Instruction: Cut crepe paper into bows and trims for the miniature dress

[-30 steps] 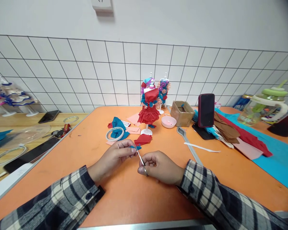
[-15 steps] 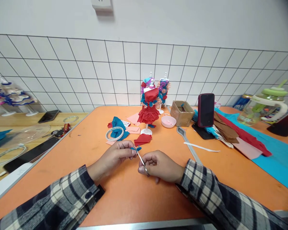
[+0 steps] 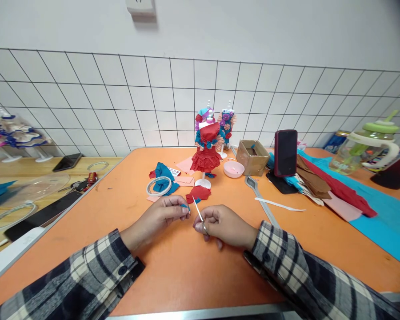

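Between the thumb and fingers of my left hand is pinched a small piece of blue crepe paper, mostly hidden by the fingertips. My right hand is closed on a small pair of scissors, their blades together and pointing up and away. The scissor tips are a little to the right of the blue piece, apart from it. A blue scrap lies past the tips, by a folded red paper piece. Behind stands a mini dress form in a red ruffled dress.
Left of the dress form, a tape roll rests on blue paper. To the right are a pink bowl, a cardboard box, an upright phone, a white strip and coloured paper sheets.
The scissors have moved right, away from my left hand, and their blades no longer touch the blue piece. That piece looks smaller, and a blue scrap now lies by the red paper.
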Motion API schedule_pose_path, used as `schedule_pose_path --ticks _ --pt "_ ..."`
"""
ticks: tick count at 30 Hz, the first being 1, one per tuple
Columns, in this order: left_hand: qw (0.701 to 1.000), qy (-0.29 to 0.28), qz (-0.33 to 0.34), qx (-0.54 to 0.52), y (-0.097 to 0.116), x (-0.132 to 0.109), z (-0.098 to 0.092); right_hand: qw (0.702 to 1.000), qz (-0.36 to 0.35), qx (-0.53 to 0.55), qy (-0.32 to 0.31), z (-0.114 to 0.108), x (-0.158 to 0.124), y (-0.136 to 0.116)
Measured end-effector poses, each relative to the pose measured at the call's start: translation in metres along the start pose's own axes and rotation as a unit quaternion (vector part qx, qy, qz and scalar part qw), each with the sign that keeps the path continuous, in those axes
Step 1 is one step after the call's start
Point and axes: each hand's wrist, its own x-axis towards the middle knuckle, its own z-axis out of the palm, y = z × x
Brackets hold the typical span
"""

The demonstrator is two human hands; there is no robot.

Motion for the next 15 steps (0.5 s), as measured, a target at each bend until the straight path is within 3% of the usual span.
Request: schedule_pose_path --ticks 3,5,8,12,15 --pt "0.999 0.036 -0.005 -0.025 -0.002 0.002 -0.001 0.988 -0.044 -0.128 0.072 -0.015 -0.001 0.002" --pt "0.998 0.062 -0.001 -0.030 -0.002 0.003 -0.001 0.961 -0.060 -0.247 0.114 -0.029 -0.003 0.004" --pt "0.997 0.076 0.011 -0.012 -0.002 0.005 -0.004 0.918 -0.074 -0.371 0.115 -0.047 -0.006 0.008" --pt "0.996 0.089 0.019 0.009 -0.003 0.008 -0.010 0.897 -0.035 -0.424 0.118 -0.060 -0.005 0.016" --pt "0.995 0.095 0.014 0.003 -0.004 0.009 -0.013 0.921 0.036 -0.368 0.122 -0.064 -0.001 0.022"
